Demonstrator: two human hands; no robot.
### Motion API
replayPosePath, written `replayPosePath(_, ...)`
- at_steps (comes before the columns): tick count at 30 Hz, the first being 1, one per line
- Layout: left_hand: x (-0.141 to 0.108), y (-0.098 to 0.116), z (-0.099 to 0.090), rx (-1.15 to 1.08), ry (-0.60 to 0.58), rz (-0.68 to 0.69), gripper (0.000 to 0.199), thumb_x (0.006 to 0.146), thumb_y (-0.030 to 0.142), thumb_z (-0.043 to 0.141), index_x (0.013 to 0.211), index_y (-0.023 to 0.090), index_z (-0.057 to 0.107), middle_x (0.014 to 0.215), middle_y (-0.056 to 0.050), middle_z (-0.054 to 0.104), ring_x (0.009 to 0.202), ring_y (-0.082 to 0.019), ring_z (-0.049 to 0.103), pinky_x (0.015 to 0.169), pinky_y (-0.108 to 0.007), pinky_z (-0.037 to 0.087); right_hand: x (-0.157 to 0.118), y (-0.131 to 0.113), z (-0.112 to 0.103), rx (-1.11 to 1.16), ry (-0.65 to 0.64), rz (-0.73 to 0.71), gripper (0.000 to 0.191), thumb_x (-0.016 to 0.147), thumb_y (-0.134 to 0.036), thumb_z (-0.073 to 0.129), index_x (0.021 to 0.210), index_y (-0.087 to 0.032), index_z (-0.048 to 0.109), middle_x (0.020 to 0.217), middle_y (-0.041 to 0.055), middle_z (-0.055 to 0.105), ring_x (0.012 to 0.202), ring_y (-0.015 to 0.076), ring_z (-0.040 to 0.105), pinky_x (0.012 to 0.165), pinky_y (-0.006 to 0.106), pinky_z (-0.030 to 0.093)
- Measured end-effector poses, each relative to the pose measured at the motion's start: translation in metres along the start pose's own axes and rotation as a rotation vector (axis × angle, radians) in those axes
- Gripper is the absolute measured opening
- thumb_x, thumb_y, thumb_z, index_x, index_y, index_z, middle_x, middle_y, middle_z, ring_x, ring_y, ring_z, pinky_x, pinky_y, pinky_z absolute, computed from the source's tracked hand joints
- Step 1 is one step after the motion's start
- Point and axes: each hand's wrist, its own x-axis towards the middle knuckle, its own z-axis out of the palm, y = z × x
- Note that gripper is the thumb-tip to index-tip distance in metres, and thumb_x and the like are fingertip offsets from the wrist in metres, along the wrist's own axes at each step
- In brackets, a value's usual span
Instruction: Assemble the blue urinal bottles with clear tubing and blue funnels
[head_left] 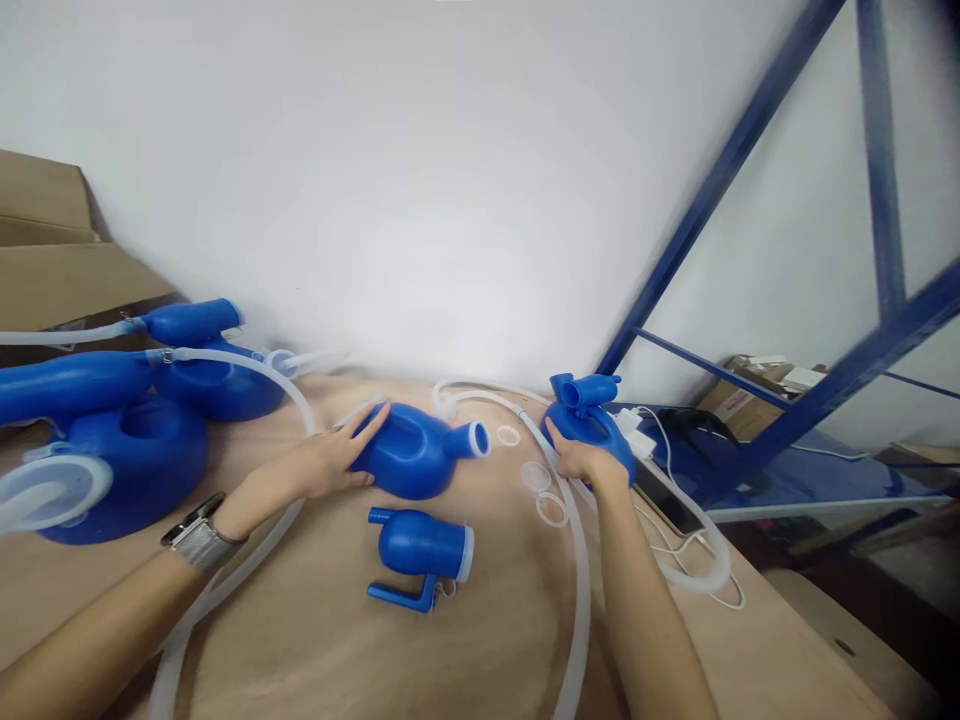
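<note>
The blue jug [409,472] lies on the brown-covered table [487,660], its white-rimmed mouth facing right; how far its inside holds anything I cannot tell. In the head view my left hand [330,460] touches the jug's left end, fingers spread with the thumb apart from them along the near side. To the right of the jug, my right hand [579,460] touches a second jug [619,448], one finger stretched along its side; whether the other fingers pinch it I cannot tell. A blue cup [594,390] sits atop that one.

Just in front of the jug lies a blue bottle top [424,542] with a white rim and a handle beneath. Between the jug and my right hand's wrist are a pale ring [553,525] and a clear disc [535,476], beside a milky hose [579,600]. To the jug's left stand two larger jugs [161,475], with a cardboard box [45,205] beyond them. Far right of the jug, a smaller box [739,395] holds white pieces [802,378]. A phone [673,505] is nearer.
</note>
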Motion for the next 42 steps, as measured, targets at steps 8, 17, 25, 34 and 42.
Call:
replayPosePath(8,0.001,-0.004,0.005,0.005,0.018,0.02,0.106,0.093,0.043,0.06,0.17,0.026,-0.011,0.177,-0.018,-0.001,0.137,-0.043,0.059,0.105,-0.046,0.054,-0.009,0.001,-0.019,0.271,-0.146,0.12,0.083,0.08,-0.015,0.053,0.161,-0.027,0.042,0.076,0.0009,0.07,0.061,0.0221,0.068,0.072,0.039,0.06)
replayPosePath(17,0.004,-0.005,0.014,0.058,0.055,0.023,0.106,0.092,0.038,0.061,0.171,0.021,-0.009,0.177,-0.022,0.003,0.148,-0.046,0.046,0.112,-0.051,0.049,0.008,-0.008,0.008,0.574,0.044,0.106,0.045,0.094,-0.052,0.061,0.121,-0.017,0.066,0.091,0.0086,0.071,0.063,0.0176,0.065,0.059,0.029,0.058)
replayPosePath(25,0.002,0.005,0.002,0.035,-0.017,-0.041,0.106,0.093,0.038,0.061,0.17,0.022,-0.01,0.177,-0.02,0.001,0.146,-0.048,0.048,0.112,-0.052,0.049,0.002,-0.018,-0.017,0.552,0.272,-0.035,0.021,0.089,-0.04,0.066,0.088,-0.019,0.07,0.101,0.0082,0.077,0.11,0.0309,0.069,0.101,0.04,0.054)
replayPosePath(34,0.001,0.001,0.007,0.021,0.031,0.02,0.105,0.095,0.037,0.06,0.17,0.021,-0.011,0.177,-0.021,0.002,0.154,-0.044,0.037,0.116,-0.049,0.046,-0.075,-0.025,-0.08,0.868,0.496,-0.216,0.037,0.073,-0.051,0.083,0.097,-0.023,0.076,0.102,0.0071,0.081,0.097,0.0303,0.077,0.094,0.047,0.061)
replayPosePath(42,-0.01,0.023,-0.017,-0.42,0.28,0.256,0.124,0.082,0.079,0.071,0.172,0.027,0.003,0.176,-0.019,0.014,0.158,-0.047,0.026,0.124,-0.059,0.035,-0.136,-0.047,-0.094,0.858,0.742,-0.313,0.026,0.08,-0.053,0.081,0.094,-0.031,0.078,0.094,0.0045,0.079,0.087,0.0309,0.075,0.079,0.049,0.06)
